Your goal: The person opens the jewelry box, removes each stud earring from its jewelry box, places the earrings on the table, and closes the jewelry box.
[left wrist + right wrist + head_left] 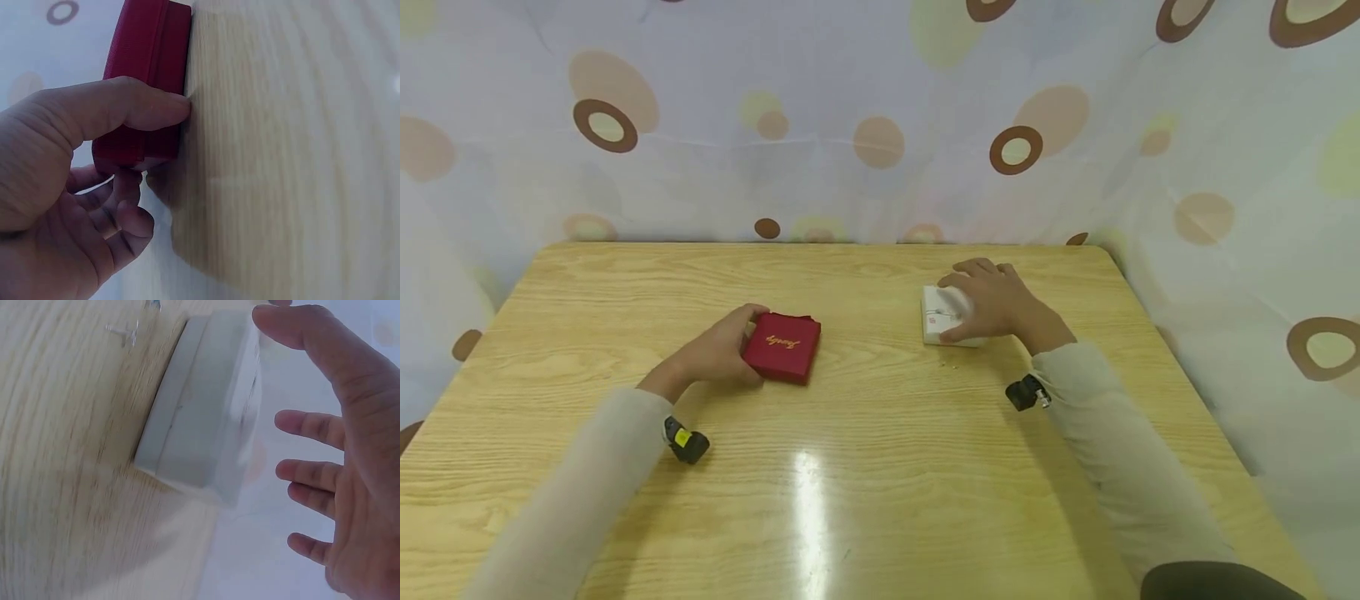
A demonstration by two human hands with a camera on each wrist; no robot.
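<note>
A red jewelry box (783,347) with gold lettering on its lid sits on the table, left of the middle. My left hand (718,348) grips its left end, thumb on the near side and fingers behind it. The left wrist view shows that thumb (150,106) lying across the side of the red box (169,50). Over to the right is a white box (937,313) with small print on top. My right hand (992,302) hovers over its right part with fingers spread. From the right wrist, the thumb tip (275,322) is right at the top edge of the white box (206,400).
Tiny shiny pieces (125,331), resembling stud earrings, lie on the table in front of the white box. The wooden table (865,467) reaches back to a wall covering (820,167) with circle patterns. A dark rounded thing (1217,581) shows at the lower right.
</note>
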